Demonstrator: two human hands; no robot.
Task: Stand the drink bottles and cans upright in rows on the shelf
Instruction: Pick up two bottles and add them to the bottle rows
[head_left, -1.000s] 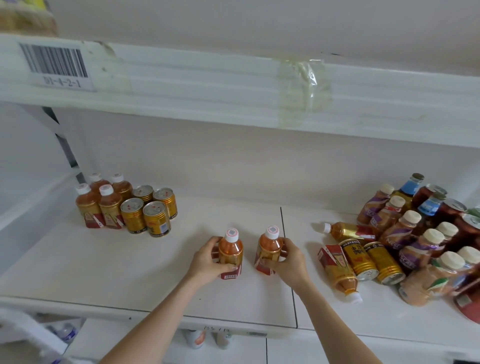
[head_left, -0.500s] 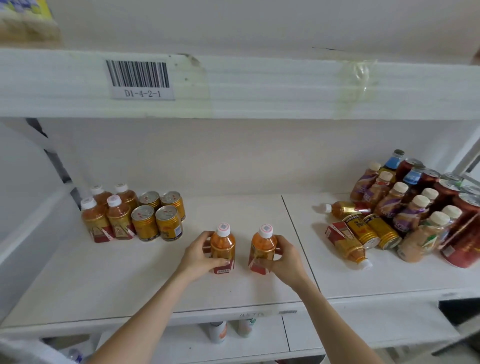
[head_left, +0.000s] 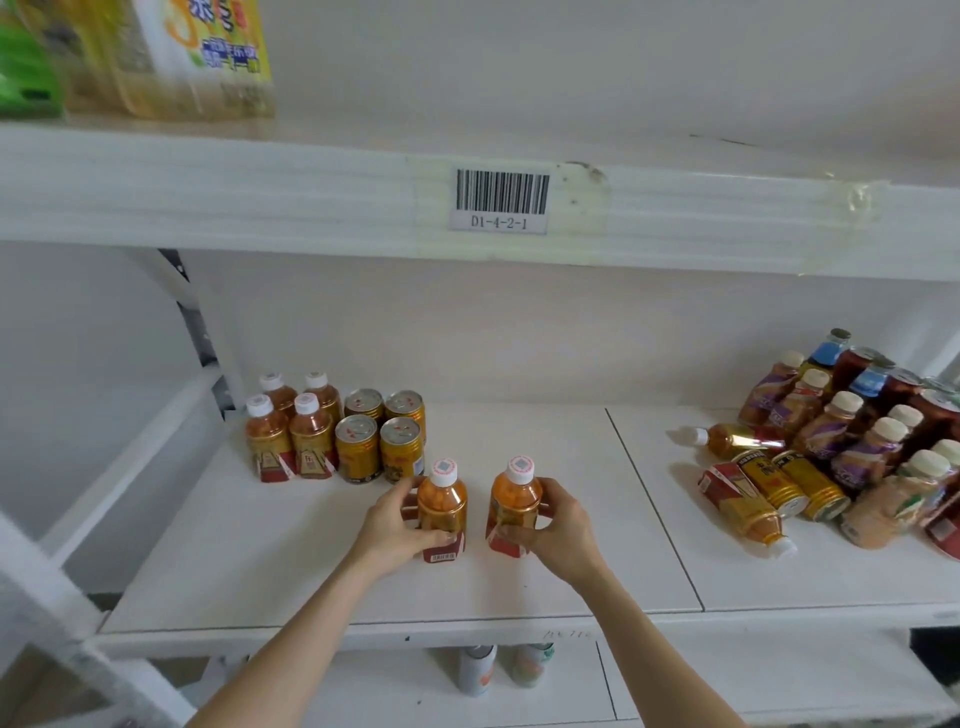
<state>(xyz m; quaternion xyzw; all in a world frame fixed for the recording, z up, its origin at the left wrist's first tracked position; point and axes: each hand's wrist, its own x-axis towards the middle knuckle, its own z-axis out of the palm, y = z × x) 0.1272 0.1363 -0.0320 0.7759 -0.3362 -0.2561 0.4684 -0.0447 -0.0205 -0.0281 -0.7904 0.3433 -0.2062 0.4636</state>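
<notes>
- The left hand (head_left: 395, 525) was wrapped around an upright orange drink bottle (head_left: 442, 512) with a white cap, its fingers closed on the bottle's body and the thumb across the front above the red label.
- The right hand (head_left: 558, 525) held a second orange bottle (head_left: 514, 506) the same way, fingers curled tight round its far side; this bottle leaned slightly to the left.
- Both bottles were at the front middle of the white shelf (head_left: 519, 582), near each other but apart, with a gap between them.
- At the back left of the shelf stood four amber bottles (head_left: 291, 421) with white caps in a two-by-two block, and just beside them, on their right, four gold cans (head_left: 379, 431) in the same two-by-two pattern, all upright.
- The left-hand bottle was just in front of the nearest gold can.
- On the right part of the shelf lay a loose pile of drinks (head_left: 852, 431): bottles with purple labels and cream caps, blue-labelled bottles and dark red cans, mostly leaning or heaped.
- In front of that pile, two gold cans (head_left: 792, 480) and two amber bottles (head_left: 743, 506) lay on their sides.
- A barcode label (head_left: 501, 200) reading D1-4-2-1 was stuck on the edge of the shelf above.
</notes>
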